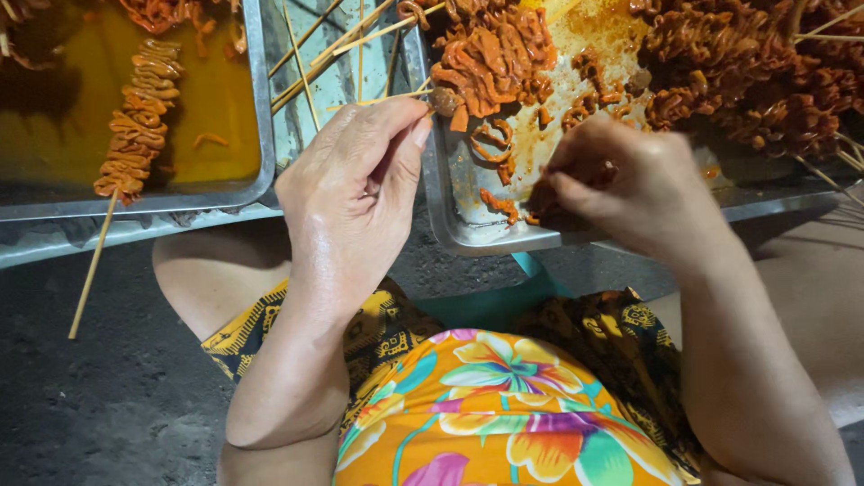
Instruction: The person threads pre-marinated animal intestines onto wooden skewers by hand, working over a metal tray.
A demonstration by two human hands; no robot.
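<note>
Left hand [351, 193] pinching skewer [378, 100], meat-filled tray [468, 236]

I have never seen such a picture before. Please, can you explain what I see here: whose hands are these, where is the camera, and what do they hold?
The one picture comes from a camera on a person's head, looking down at their own two bare hands and lap. The left hand pinches a thin wooden skewer with a small piece of meat on its tip. The right hand grips a bit of orange marinated meat over a metal tray that holds much more of it. A second tray on the left holds a finished skewer in orange liquid. Spare sticks lie between the trays.
</note>
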